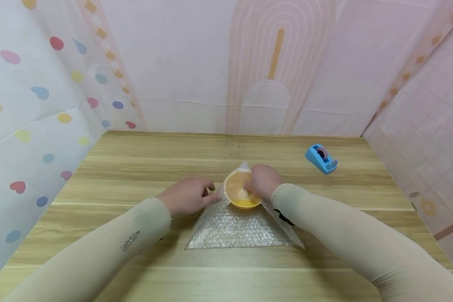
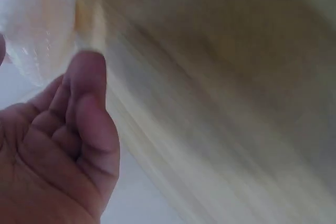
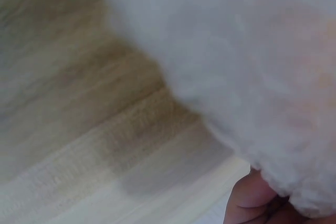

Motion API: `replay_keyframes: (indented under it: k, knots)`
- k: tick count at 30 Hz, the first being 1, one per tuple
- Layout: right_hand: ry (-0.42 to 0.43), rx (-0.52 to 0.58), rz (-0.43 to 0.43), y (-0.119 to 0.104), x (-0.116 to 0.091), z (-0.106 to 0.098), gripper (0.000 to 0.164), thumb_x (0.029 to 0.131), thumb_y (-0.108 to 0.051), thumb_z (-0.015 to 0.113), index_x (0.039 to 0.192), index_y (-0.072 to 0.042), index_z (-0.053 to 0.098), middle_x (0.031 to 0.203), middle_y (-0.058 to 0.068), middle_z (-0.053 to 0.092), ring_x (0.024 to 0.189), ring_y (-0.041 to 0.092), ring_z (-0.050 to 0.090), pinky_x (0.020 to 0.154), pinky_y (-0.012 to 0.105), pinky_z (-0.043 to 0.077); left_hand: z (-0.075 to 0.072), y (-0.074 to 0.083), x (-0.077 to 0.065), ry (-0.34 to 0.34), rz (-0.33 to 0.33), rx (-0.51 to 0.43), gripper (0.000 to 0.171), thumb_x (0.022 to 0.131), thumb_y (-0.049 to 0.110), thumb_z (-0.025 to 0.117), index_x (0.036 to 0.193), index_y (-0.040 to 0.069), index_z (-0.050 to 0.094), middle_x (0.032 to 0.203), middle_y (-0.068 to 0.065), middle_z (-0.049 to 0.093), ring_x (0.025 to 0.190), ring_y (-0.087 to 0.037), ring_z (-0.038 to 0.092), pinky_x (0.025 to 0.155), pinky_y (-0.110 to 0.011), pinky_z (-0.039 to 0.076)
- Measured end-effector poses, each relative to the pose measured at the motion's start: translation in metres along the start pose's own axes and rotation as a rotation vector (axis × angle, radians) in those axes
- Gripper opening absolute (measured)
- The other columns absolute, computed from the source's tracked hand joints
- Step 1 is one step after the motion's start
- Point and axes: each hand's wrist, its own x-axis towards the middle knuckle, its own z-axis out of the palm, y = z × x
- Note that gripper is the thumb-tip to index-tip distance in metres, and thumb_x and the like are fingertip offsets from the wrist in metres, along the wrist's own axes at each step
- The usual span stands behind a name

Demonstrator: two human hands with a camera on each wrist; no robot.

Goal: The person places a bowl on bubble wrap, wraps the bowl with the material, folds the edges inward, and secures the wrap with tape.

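Observation:
A yellow-orange bowl [image 1: 233,184] sits on a sheet of clear bubble wrap [image 1: 238,230], its opening facing up toward me. My right hand [image 1: 265,181] is at the bowl's right rim, fingers curled with the wrap's edge and reaching inside; the fingertips are partly hidden. In the right wrist view, the bubble wrap [image 3: 236,66] fills much of the picture, with the fingers gripping its lower edge. On the left, my left hand [image 1: 188,195] has loosely bent fingers, its fingertips close beside the wrapped side of the bowl. The left wrist view shows nothing held in those fingers [image 2: 89,77].
A blue tape dispenser [image 1: 322,159] with a pinkish roll stands at the back right of the wood-grain table [image 1: 136,159]. Patterned sheets [image 1: 181,63] hang behind the table and along both sides.

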Motion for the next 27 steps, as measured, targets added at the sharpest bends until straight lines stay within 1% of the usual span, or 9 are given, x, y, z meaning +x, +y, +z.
replay_keyframes:
  k: [2, 4, 6, 9, 14, 19, 22, 25, 27]
  knots:
    - [-0.003, 0.011, 0.003, 0.001, 0.001, 0.0, 0.033, 0.08, -0.042, 0.066, 0.089, -0.012, 0.06, 0.077, 0.001, 0.06, 0.074, 0.018, 0.056, 0.072, 0.032, 0.049, 0.0, -0.001, -0.004, -0.055, 0.006, -0.022, 0.049, 0.083, 0.067, 0.046, 0.104, 0.027, 0.062, 0.095, 0.011, 0.064, 0.083, -0.009, 0.059, 0.076, -0.032, 0.049]
    - [-0.009, 0.024, 0.01, 0.002, 0.002, -0.001, 0.032, 0.08, -0.042, 0.066, 0.088, -0.012, 0.06, 0.077, 0.001, 0.061, 0.073, 0.019, 0.056, 0.071, 0.032, 0.048, 0.0, -0.002, -0.008, -0.121, 0.001, -0.066, 0.041, 0.082, 0.065, 0.05, 0.097, 0.029, 0.061, 0.084, 0.011, 0.062, 0.074, -0.009, 0.056, 0.068, -0.031, 0.047]
    - [-0.013, 0.036, 0.013, 0.002, 0.002, -0.002, 0.032, 0.081, -0.042, 0.066, 0.089, -0.011, 0.06, 0.079, 0.002, 0.062, 0.075, 0.019, 0.056, 0.073, 0.032, 0.048, 0.0, -0.004, -0.011, -0.182, 0.007, -0.109, 0.035, 0.083, 0.061, 0.053, 0.091, 0.029, 0.06, 0.074, 0.008, 0.061, 0.066, -0.011, 0.055, 0.061, -0.03, 0.046]
    - [-0.014, 0.047, 0.021, 0.003, 0.004, -0.003, 0.034, 0.081, -0.041, 0.065, 0.095, -0.01, 0.062, 0.084, 0.002, 0.064, 0.079, 0.02, 0.056, 0.08, 0.034, 0.048, 0.001, -0.006, -0.015, -0.24, 0.001, -0.174, 0.028, 0.084, 0.054, 0.058, 0.086, 0.026, 0.059, 0.066, 0.003, 0.062, 0.057, -0.013, 0.053, 0.055, -0.03, 0.045]
    - [-0.011, 0.044, 0.037, 0.004, 0.004, -0.006, 0.04, 0.081, -0.041, 0.064, 0.104, -0.009, 0.061, 0.091, 0.003, 0.064, 0.084, 0.02, 0.056, 0.083, 0.035, 0.049, 0.003, -0.008, -0.018, -0.25, -0.017, -0.234, 0.019, 0.085, 0.041, 0.064, 0.083, 0.023, 0.057, 0.063, 0.001, 0.062, 0.054, -0.013, 0.054, 0.052, -0.029, 0.045]
    - [-0.02, 0.031, 0.046, 0.004, 0.005, -0.007, 0.038, 0.082, -0.042, 0.064, 0.101, -0.009, 0.059, 0.087, 0.003, 0.062, 0.082, 0.02, 0.056, 0.079, 0.035, 0.049, 0.005, -0.01, -0.018, -0.252, -0.039, -0.27, 0.019, 0.085, 0.036, 0.065, 0.081, 0.019, 0.057, 0.064, 0.0, 0.062, 0.054, -0.014, 0.056, 0.05, -0.029, 0.047]
    - [-0.027, 0.035, 0.051, 0.003, 0.005, -0.008, 0.039, 0.082, -0.042, 0.064, 0.102, -0.009, 0.059, 0.087, 0.003, 0.062, 0.082, 0.02, 0.056, 0.08, 0.035, 0.049, 0.005, -0.011, -0.02, -0.251, -0.046, -0.267, 0.019, 0.086, 0.034, 0.064, 0.08, 0.018, 0.056, 0.064, -0.001, 0.061, 0.054, -0.015, 0.057, 0.051, -0.029, 0.048]
    - [-0.026, 0.038, 0.058, 0.003, 0.005, -0.008, 0.039, 0.081, -0.041, 0.064, 0.103, -0.009, 0.059, 0.089, 0.003, 0.062, 0.082, 0.02, 0.056, 0.08, 0.036, 0.049, 0.003, -0.011, -0.022, -0.259, -0.052, -0.271, 0.017, 0.087, 0.032, 0.062, 0.084, 0.017, 0.054, 0.064, -0.002, 0.061, 0.053, -0.016, 0.059, 0.052, -0.03, 0.049]
    - [-0.025, 0.037, 0.059, 0.003, 0.006, -0.008, 0.038, 0.081, -0.041, 0.064, 0.102, -0.009, 0.059, 0.088, 0.003, 0.062, 0.082, 0.02, 0.056, 0.079, 0.036, 0.049, 0.001, -0.01, -0.023, -0.264, -0.06, -0.291, 0.017, 0.087, 0.03, 0.062, 0.092, 0.017, 0.052, 0.064, -0.003, 0.062, 0.052, -0.017, 0.058, 0.052, -0.03, 0.05]
